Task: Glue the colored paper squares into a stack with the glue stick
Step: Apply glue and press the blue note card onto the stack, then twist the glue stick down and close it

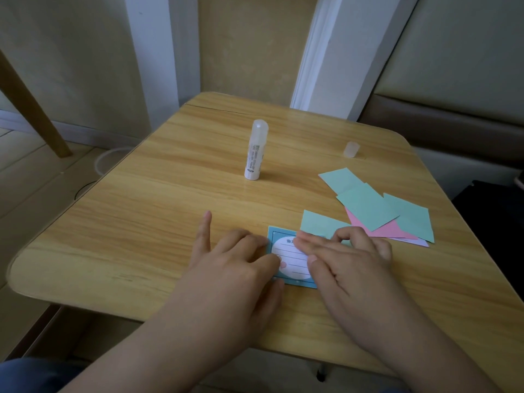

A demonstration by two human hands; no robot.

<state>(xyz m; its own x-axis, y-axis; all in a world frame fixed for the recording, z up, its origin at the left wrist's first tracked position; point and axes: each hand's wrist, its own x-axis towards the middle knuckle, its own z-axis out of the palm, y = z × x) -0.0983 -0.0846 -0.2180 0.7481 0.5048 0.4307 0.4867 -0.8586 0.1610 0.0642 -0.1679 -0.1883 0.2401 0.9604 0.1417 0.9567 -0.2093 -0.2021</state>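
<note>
I see both hands together on the blue card (292, 258) at 5 o'clock on the tabletop (141, 222): the left hand (238, 265) pins its edge, and the right hand (348, 259) presses flat fingers on top, likely bonding it. Loose squares (377, 208) lie at 3 o'clock within the right hand's reach; the glue (255, 150) stands uncapped at 12, cap (351, 149) at 1.

A white glue stick (256, 150) is standing upright, its clear cap (351, 149) lying well apart. Green and pink paper squares (377, 207) are lying overlapped beside a blue lined card (289, 258).

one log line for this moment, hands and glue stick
both hands press blue lined card | glue stick upright, untouched | loose squares at right
</note>
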